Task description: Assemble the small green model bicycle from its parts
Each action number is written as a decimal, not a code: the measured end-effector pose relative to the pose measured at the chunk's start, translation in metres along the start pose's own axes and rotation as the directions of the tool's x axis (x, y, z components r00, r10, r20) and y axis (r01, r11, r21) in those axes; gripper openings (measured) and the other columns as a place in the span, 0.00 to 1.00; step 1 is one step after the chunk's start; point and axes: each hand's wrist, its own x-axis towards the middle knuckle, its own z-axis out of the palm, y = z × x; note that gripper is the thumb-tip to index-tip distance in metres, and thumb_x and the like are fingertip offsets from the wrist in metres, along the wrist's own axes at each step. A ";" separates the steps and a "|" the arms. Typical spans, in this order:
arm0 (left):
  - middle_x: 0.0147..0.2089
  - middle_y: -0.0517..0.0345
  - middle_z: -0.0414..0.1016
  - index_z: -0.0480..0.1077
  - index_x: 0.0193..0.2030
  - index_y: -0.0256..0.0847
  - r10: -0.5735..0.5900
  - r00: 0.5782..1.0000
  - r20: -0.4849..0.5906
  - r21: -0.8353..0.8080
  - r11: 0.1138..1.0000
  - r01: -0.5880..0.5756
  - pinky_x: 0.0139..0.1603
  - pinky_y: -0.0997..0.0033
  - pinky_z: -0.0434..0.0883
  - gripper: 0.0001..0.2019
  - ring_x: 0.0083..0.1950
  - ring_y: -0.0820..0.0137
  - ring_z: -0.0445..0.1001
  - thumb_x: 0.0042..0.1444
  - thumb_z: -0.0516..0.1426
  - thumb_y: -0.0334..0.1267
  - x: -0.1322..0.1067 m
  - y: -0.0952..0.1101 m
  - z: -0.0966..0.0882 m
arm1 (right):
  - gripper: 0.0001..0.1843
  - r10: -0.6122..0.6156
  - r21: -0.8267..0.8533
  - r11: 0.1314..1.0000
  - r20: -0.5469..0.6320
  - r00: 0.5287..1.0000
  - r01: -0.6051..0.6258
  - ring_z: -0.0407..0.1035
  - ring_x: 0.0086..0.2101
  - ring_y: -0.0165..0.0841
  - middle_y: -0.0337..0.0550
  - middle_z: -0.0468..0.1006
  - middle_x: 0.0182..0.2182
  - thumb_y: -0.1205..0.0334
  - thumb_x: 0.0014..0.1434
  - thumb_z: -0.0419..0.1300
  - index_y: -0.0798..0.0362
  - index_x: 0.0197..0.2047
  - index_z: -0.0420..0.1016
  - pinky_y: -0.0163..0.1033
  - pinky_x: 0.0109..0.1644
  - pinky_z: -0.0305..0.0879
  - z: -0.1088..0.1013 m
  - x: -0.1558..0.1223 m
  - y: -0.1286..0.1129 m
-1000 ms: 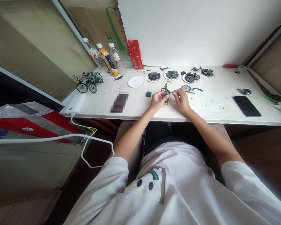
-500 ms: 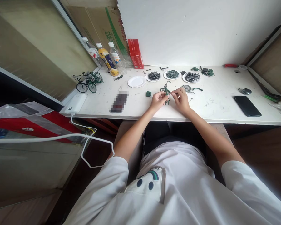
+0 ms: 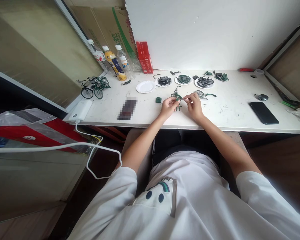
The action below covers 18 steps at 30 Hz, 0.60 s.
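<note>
A small green model bicycle frame point(image 3: 177, 95) stands half built on the white table point(image 3: 230, 111), just past my hands. My left hand point(image 3: 168, 107) is closed, its fingertips pinching the frame from the left. My right hand point(image 3: 195, 105) is closed in a pinch on a thin small part at the frame's right side; the part is too small to name. A loose spoked wheel point(image 3: 199, 93) and a green curved piece point(image 3: 211, 95) lie just beyond my right hand. A small green block point(image 3: 158, 100) lies left of my left hand.
Paper plates point(image 3: 146, 87) hold bicycle parts along the back. Two finished model bicycles point(image 3: 93, 87) stand at the far left near three bottles point(image 3: 112, 62) and a red box point(image 3: 145, 57). A black phone point(image 3: 263, 112), a white power bank point(image 3: 81, 110) with a cable, and a dark round object point(image 3: 262, 97) also lie here.
Both hands and the frame have shifted slightly away from me; the grips look the same.
</note>
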 end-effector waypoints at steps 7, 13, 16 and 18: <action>0.29 0.60 0.76 0.76 0.37 0.38 -0.003 1.000 -0.003 0.003 1.000 0.003 0.22 0.76 0.64 0.26 0.24 0.78 0.70 0.51 0.77 0.59 0.000 0.001 0.001 | 0.33 -0.007 -0.011 1.000 0.001 1.000 0.007 0.68 0.42 0.44 0.52 0.72 0.43 0.28 0.75 0.49 0.47 0.47 0.81 0.53 0.46 0.75 0.000 0.000 0.001; 0.29 0.60 0.76 0.76 0.39 0.38 0.011 1.000 0.012 0.001 1.000 -0.011 0.22 0.76 0.64 0.29 0.24 0.78 0.70 0.48 0.77 0.62 0.002 -0.004 -0.001 | 0.32 -0.014 0.000 1.000 -0.006 1.000 0.014 0.68 0.41 0.44 0.51 0.71 0.43 0.29 0.75 0.50 0.47 0.47 0.81 0.50 0.42 0.73 0.000 0.000 0.001; 0.30 0.60 0.76 0.76 0.39 0.38 0.016 1.000 0.017 0.000 1.000 -0.016 0.22 0.76 0.65 0.30 0.25 0.77 0.71 0.47 0.77 0.63 0.002 -0.006 -0.002 | 0.32 -0.001 -0.008 1.000 0.002 1.000 0.001 0.68 0.41 0.44 0.52 0.72 0.43 0.29 0.75 0.50 0.47 0.47 0.82 0.50 0.40 0.73 0.000 -0.001 0.001; 0.30 0.60 0.76 0.76 0.39 0.38 0.018 1.000 0.016 -0.001 1.000 -0.018 0.23 0.76 0.65 0.30 0.26 0.77 0.71 0.47 0.77 0.62 0.002 -0.007 -0.002 | 0.32 -0.004 -0.010 1.000 -0.003 1.000 0.004 0.69 0.41 0.44 0.52 0.72 0.43 0.29 0.75 0.50 0.47 0.47 0.82 0.50 0.40 0.73 0.001 -0.001 0.001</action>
